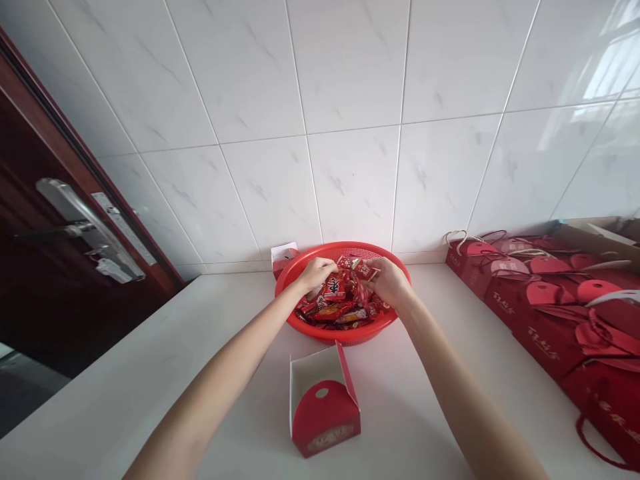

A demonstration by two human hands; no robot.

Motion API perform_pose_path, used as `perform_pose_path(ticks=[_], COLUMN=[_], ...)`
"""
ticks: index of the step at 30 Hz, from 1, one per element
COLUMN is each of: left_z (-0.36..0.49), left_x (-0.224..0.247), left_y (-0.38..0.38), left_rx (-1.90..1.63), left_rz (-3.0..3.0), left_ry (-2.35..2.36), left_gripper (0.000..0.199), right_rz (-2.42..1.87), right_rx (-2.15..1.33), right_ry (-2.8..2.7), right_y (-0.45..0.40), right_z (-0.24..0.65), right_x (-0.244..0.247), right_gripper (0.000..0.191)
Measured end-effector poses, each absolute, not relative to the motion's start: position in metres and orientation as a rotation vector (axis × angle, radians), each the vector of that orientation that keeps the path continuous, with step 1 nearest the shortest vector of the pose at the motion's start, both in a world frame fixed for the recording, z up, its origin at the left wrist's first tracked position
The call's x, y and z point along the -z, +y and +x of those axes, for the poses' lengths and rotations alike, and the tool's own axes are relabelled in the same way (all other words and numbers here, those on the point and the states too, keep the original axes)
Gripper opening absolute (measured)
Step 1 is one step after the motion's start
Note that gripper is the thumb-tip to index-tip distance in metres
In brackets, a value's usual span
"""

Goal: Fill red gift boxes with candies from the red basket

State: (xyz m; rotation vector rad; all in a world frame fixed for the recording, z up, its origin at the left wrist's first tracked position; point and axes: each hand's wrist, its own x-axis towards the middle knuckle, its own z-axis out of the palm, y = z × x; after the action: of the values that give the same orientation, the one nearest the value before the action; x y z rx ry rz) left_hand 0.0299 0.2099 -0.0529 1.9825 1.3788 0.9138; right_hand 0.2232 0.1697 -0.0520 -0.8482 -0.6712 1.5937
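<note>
A red plastic basket [343, 340] full of wrapped candies [334, 311] stands on the white counter against the wall. Over its left side, my left hand [319, 273] pinches a red candy packet [334, 287] with a large black character. My right hand [391, 283], at the basket's right side, has its fingers closed on a small red wrapped candy [367, 271]; the fingertips are partly hidden. In front of the basket, between my forearms, a red gift box [326, 413] stands with its top open and white inside walls showing. No candy shows in its visible part.
Several red gift boxes with cord handles [530, 313] stand packed together along the right of the counter. A small red and white box [284, 257] is behind the basket's left rim. A dark red door with a metal handle [90, 227] is at the left.
</note>
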Motion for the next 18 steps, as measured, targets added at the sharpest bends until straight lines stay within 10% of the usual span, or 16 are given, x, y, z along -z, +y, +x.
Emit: perform_pose_path(ticks=[18], left_z=[0.033], left_x=[0.048], left_y=[0.205], left_rx=[-1.232], left_rz=[1.956], left_ry=[1.247], left_gripper=[0.035], right_rz=[-0.888], right_rx=[-1.501], right_ry=[-0.893], right_y=[0.158], right_z=[0.227], right_x=[0.046], right_gripper=[0.020])
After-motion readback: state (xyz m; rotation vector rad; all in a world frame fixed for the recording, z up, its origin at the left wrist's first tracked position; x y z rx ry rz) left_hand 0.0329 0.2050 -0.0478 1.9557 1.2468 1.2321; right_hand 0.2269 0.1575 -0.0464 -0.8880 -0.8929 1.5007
